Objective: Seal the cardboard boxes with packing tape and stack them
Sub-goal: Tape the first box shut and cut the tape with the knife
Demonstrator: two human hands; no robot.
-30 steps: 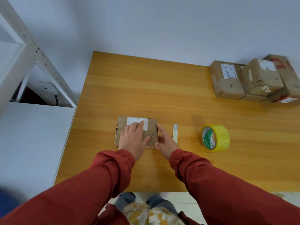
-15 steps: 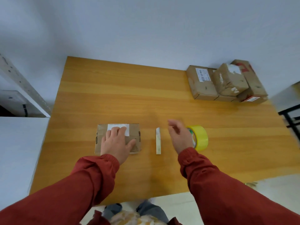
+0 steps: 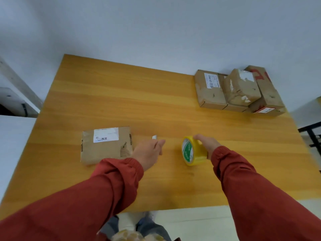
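Nearest, the right hand (image 3: 207,145) curls over the yellow roll of tape (image 3: 191,151), which stands on edge on the counter (image 3: 121,94), likely to lift it for sealing. The left hand (image 3: 147,152) lies over a small white tool (image 3: 154,137) just right of the box (image 3: 106,145); whether it pinches the tool I cannot tell. At the far right corner, other boxes (image 3: 239,89) sit piled, probably the stack.

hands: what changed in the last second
Left hand left the box and moved right, onto the white stick; whether it grips it is unclear. Right hand moved right from the box's side and took hold of the tape. Box, stick, tape and far boxes stayed put.
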